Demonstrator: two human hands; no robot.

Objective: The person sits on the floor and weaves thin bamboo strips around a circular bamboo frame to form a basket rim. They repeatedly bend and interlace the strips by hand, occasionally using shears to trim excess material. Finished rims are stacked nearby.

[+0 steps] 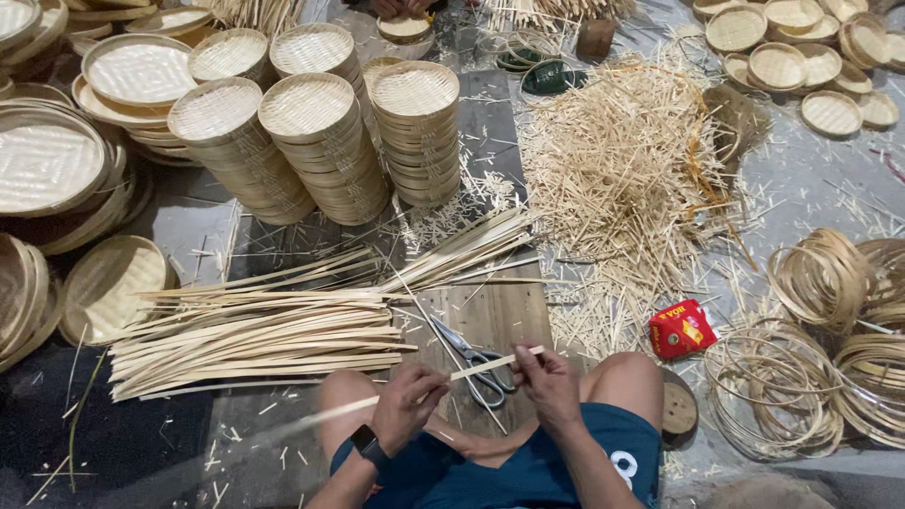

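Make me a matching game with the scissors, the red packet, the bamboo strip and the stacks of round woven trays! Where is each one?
Things:
1. scissors
2. red packet
3. bamboo strip
4. stacks of round woven trays

Places:
A. held between the left hand and right hand
B. far side of the board, behind the pile of long strips
C. on the wooden board, by the hands
D. on the floor, right of the knee

Pairs: 1-C, 2-D, 3-A, 4-B

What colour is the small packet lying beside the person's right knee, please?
The packet is red with yellow markings, seen in the head view.
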